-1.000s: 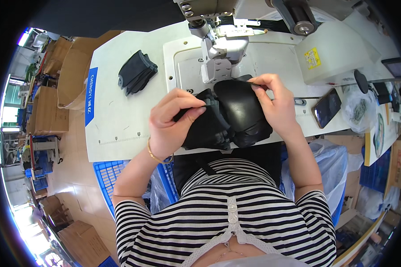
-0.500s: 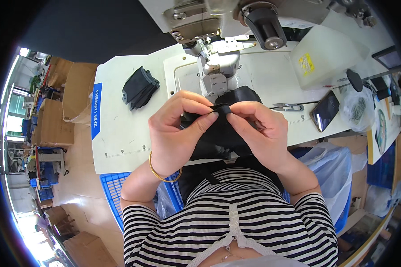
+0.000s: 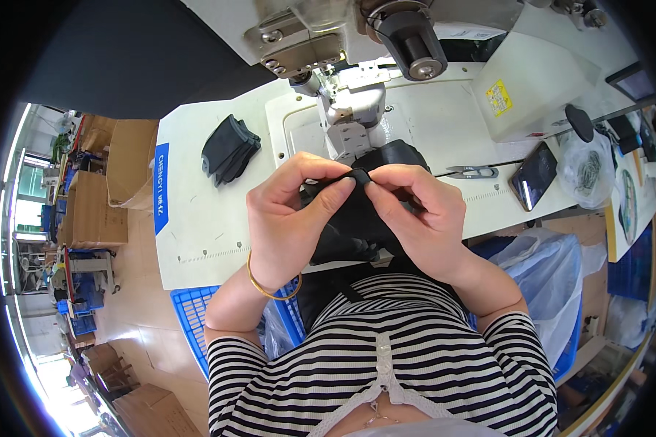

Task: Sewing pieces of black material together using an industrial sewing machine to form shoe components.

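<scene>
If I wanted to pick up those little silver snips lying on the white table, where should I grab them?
Probably best to grab the small silver thread snips around the middle of their looped handle, coming straight down from above. They lie flat on the white sewing table, with their pointed blades aimed left toward the black fabric piece, so the right-hand end looks safer for your fingers. Nothing sits on top of them.

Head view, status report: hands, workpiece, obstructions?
Left hand and right hand both pinching black fabric piece. Held just before sewing machine. Thread snips lie apart.
</scene>
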Demonstrator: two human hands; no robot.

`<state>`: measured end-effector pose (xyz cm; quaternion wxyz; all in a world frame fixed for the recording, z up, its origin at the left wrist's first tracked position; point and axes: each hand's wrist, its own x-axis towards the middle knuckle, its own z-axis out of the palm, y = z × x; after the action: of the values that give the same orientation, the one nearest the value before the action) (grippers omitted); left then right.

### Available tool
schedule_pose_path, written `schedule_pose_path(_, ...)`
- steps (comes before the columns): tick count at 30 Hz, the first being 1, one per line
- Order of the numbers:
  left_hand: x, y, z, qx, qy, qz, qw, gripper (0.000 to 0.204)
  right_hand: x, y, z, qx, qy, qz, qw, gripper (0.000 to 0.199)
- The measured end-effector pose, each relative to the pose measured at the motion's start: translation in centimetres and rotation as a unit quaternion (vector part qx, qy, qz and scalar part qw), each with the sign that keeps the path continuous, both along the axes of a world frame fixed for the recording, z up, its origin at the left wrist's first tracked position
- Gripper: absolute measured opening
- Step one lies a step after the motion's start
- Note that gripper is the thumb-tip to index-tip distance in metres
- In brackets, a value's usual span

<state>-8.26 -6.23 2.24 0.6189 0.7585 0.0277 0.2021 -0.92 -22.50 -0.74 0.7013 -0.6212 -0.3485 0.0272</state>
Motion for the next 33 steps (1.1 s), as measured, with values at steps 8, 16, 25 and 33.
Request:
schedule_pose_path(8,0.3,0.5,0.1,0.006,-0.005,0.023,1.000,0.010,0.0,0.1,0.0,-0.029,-0.024,-0.020,0.999,0.012)
schedule_pose_path(16,1.7,2.8,0.0,-0.120,-0.003,0.038,0.992,0.011,0.3,-0.5,-0.3,-0.068,-0.019,0.005,0.997,0.012)
schedule_pose_path(25,3.7,5.1,0.5,-0.115,0.096,-0.011,0.989,0.016,1.1,0.2,0.0,-0.075,0.103,0.041,0.991,0.012)
schedule_pose_path(33,7.1,6.7,1.5,-0.205,0.136,-0.038,0.969,0.012,2.6,1.8,0.1,0.003,0.187,0.062,0.980,0.015)
